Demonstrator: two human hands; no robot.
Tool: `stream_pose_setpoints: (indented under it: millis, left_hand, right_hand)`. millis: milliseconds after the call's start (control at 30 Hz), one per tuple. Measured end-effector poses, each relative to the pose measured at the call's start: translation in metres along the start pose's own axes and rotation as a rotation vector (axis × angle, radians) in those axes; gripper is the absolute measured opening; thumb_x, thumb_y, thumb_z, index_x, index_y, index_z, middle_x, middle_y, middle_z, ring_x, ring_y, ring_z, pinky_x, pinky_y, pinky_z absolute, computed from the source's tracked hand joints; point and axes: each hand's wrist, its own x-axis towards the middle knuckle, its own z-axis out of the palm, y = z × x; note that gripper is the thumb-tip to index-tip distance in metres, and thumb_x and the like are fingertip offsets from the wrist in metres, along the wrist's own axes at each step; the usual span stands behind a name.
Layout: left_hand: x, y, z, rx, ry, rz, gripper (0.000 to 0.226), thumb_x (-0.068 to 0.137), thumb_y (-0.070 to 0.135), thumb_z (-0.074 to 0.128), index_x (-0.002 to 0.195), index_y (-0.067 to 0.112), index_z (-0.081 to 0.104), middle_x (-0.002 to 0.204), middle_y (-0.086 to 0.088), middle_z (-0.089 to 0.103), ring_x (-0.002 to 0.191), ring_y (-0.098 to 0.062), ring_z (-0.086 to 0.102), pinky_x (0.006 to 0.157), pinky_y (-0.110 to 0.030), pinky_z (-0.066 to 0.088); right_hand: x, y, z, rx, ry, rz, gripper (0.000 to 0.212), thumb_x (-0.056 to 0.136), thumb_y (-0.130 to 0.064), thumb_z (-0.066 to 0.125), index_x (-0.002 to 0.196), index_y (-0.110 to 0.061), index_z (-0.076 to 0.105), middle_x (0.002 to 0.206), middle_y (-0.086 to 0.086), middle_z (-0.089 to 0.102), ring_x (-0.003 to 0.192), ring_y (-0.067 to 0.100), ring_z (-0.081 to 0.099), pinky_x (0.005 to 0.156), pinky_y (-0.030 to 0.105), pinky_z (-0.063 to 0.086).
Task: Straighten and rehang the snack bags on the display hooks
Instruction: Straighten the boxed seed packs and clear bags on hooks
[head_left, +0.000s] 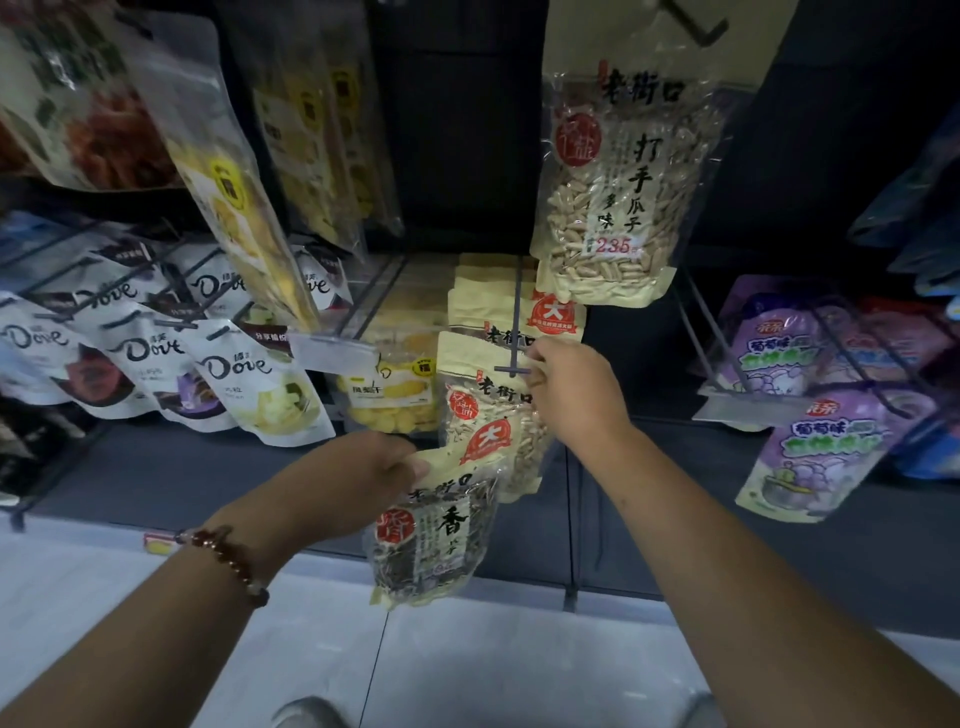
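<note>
Nearest in, the left hand (358, 475) grips a bag of dark sunflower seeds (434, 540) by its top corner, fingers curled over the cream header, and the bag hangs free below the hook line, tilted, off the display. That pouch looks light but lumpy, loose seeds shifting inside crinkly, slick film, so the stiff sealed header is the place to hold, right beside the hang hole; squeeze the belly and it will likely just slide and buckle. A beaded bracelet (228, 558) sits on that wrist.

Just beyond, the right hand (574, 389) reaches to the tip of the display hook (514, 366), fingertips pinching the upper edge of the front bag of pale melon seeds (488, 421) at the hook's end. Fingers are closed small there, a pinch rather than a full grasp. That bag hangs on the hook, more of the same stacked behind it.

Farther back, a big melon-seed bag (613, 192) hangs above, Dove pouches (228, 374) to the left, purple jelly bags (826, 447) to the right.
</note>
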Motion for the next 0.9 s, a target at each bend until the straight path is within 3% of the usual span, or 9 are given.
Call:
stream_pose_setpoints:
  millis: [200, 333, 500, 600, 733, 900]
  left_hand:
    - [0.003, 0.002, -0.006, -0.023, 0.074, 0.019, 0.038, 0.100, 0.035, 0.048, 0.067, 0.017, 0.049, 0.066, -0.001, 0.053, 0.063, -0.016, 0.051, 0.061, -0.032, 0.039]
    - [-0.001, 0.004, -0.008, -0.034, 0.129, 0.036, 0.035, 0.098, 0.032, 0.052, 0.068, 0.016, 0.055, 0.064, -0.001, 0.055, 0.062, -0.017, 0.053, 0.058, -0.032, 0.040]
    - [-0.008, 0.005, -0.010, -0.037, 0.180, 0.025, 0.034, 0.097, 0.031, 0.055, 0.066, 0.017, 0.056, 0.063, -0.002, 0.058, 0.062, -0.018, 0.055, 0.059, -0.033, 0.042]
    - [-0.013, 0.006, -0.011, -0.055, 0.189, 0.026, 0.025, 0.097, 0.029, 0.055, 0.077, 0.018, 0.066, 0.071, -0.002, 0.066, 0.070, -0.019, 0.061, 0.067, -0.039, 0.049]
    - [-0.018, 0.011, -0.009, -0.067, 0.208, 0.033, 0.016, 0.095, 0.021, 0.058, 0.085, 0.022, 0.071, 0.075, 0.006, 0.068, 0.071, -0.012, 0.062, 0.068, -0.036, 0.052]
    - [-0.014, 0.010, -0.003, -0.010, 0.230, 0.010, 0.018, 0.094, 0.019, 0.057, 0.078, 0.019, 0.066, 0.072, 0.002, 0.065, 0.069, -0.015, 0.060, 0.062, -0.030, 0.045]
  right_hand:
    - [-0.006, -0.003, -0.006, 0.043, -0.035, 0.038, 0.012, 0.096, -0.016, 0.054, 0.095, -0.017, 0.065, 0.083, -0.004, 0.061, 0.078, 0.019, 0.059, 0.066, 0.032, 0.047]
    - [-0.016, -0.005, -0.015, 0.036, -0.052, -0.003, 0.012, 0.097, -0.017, 0.053, 0.087, -0.020, 0.061, 0.083, -0.009, 0.055, 0.078, 0.015, 0.053, 0.064, 0.028, 0.035]
    - [-0.033, -0.006, -0.029, 0.055, -0.090, -0.007, 0.012, 0.097, -0.025, 0.054, 0.095, -0.018, 0.064, 0.093, -0.002, 0.063, 0.086, 0.019, 0.058, 0.071, 0.034, 0.047]
    - [-0.044, -0.002, -0.039, 0.069, -0.115, 0.026, 0.010, 0.095, -0.027, 0.056, 0.093, -0.021, 0.064, 0.095, -0.003, 0.066, 0.087, 0.018, 0.060, 0.075, 0.037, 0.051]
    - [-0.059, 0.000, -0.059, 0.040, -0.133, 0.018, 0.011, 0.096, -0.029, 0.057, 0.091, -0.023, 0.065, 0.090, -0.007, 0.066, 0.082, 0.014, 0.061, 0.072, 0.036, 0.052]
    - [-0.078, -0.001, -0.091, -0.021, -0.111, -0.013, 0.013, 0.095, -0.028, 0.055, 0.090, -0.024, 0.066, 0.088, -0.011, 0.062, 0.078, 0.009, 0.056, 0.067, 0.030, 0.044]
